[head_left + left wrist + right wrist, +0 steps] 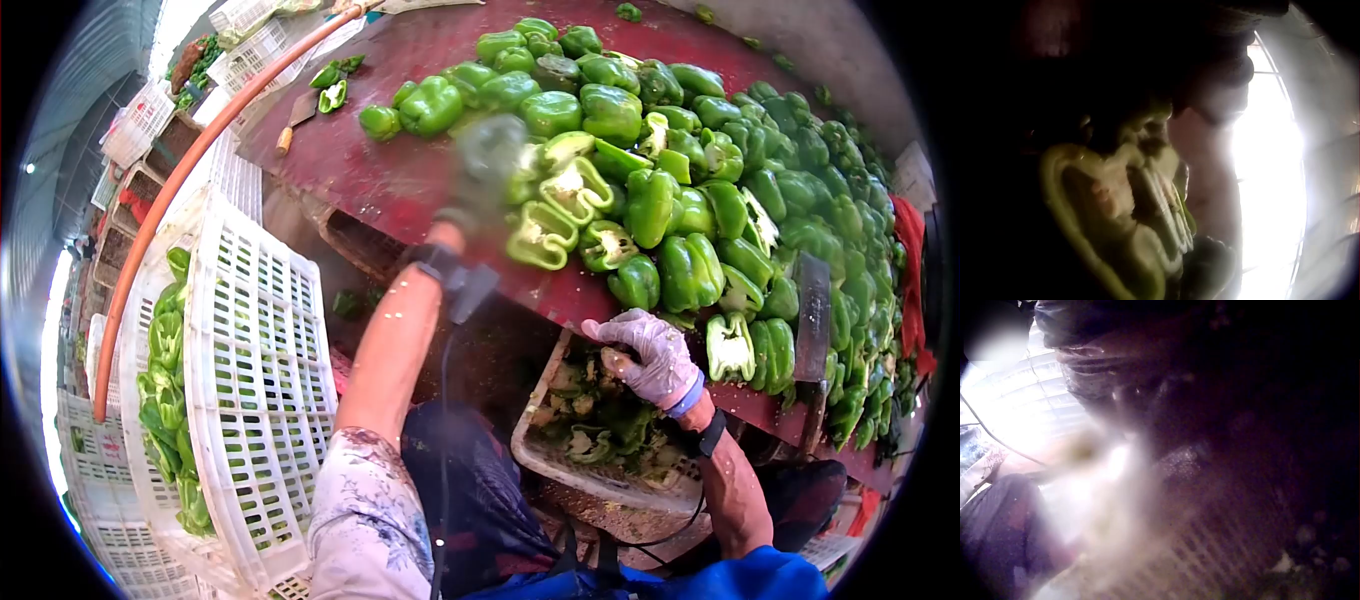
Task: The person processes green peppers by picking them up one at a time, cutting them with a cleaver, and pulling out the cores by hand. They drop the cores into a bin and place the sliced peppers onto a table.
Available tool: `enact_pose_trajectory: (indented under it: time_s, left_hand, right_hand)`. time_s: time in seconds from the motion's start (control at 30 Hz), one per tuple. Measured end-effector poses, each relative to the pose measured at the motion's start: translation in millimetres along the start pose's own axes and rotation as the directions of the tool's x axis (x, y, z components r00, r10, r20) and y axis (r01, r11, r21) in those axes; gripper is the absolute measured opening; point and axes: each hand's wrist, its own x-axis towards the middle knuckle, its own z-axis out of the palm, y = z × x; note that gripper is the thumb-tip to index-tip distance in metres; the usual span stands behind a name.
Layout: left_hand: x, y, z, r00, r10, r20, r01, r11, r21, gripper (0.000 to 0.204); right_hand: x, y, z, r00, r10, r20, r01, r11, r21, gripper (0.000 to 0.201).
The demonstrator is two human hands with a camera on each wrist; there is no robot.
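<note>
My left hand [490, 150], dark-gloved and blurred, is over the red table beside halved green bell peppers [575, 190]. In the left wrist view, cut pepper halves [1110, 219] show pale ribs and seeds close to that hand; its fingers are mostly lost in shadow, and I cannot tell whether they grip one. My right hand [655, 355], in a thin pale-purple glove, is at the table's front edge above a white crate [535, 425] of pepper scraps [600, 430]. Its curled fingers hold a small pale-brown thing [620, 364]. The right wrist view is dark and blurred there.
Whole green peppers [690, 270] heap across the table's middle and right. A broad cleaver blade [812, 310] stands at the right front. A wooden-handled knife [287, 138] lies at the left edge. White crates [265, 370] with green peppers stand at left, near an orange hose [165, 200].
</note>
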Motion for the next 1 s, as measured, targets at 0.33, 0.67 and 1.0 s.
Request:
enact_pose_trajectory:
  time_s: [0.33, 0.67, 1.0]
  left_hand:
    - [74.6, -80.5, -24.5, 0.931, -0.335, 0.143, 0.235, 0.854, 0.463, 0.085]
    - [13.0, -141.0, -19.2, 0.865, -0.497, -0.067, 0.266, 0.569, -0.778, 0.06]
    - [60.8, 38.2, -24.2, 0.992, -0.118, -0.05, 0.076, 0.86, -0.505, 0.039]
  right_hand:
    - [4.3, 9.8, -3.6, 0.995, 0.032, 0.099, -0.036, 0.999, 0.037, 0.041]
    - [5.3, 6.4, 0.4, 0.998, 0.028, 0.055, -0.028, 1.0, -0.001, 0.04]
    - [2.3, 5.1, 2.3, 0.999, -0.002, 0.047, 0.003, 1.0, -0.027, 0.042]
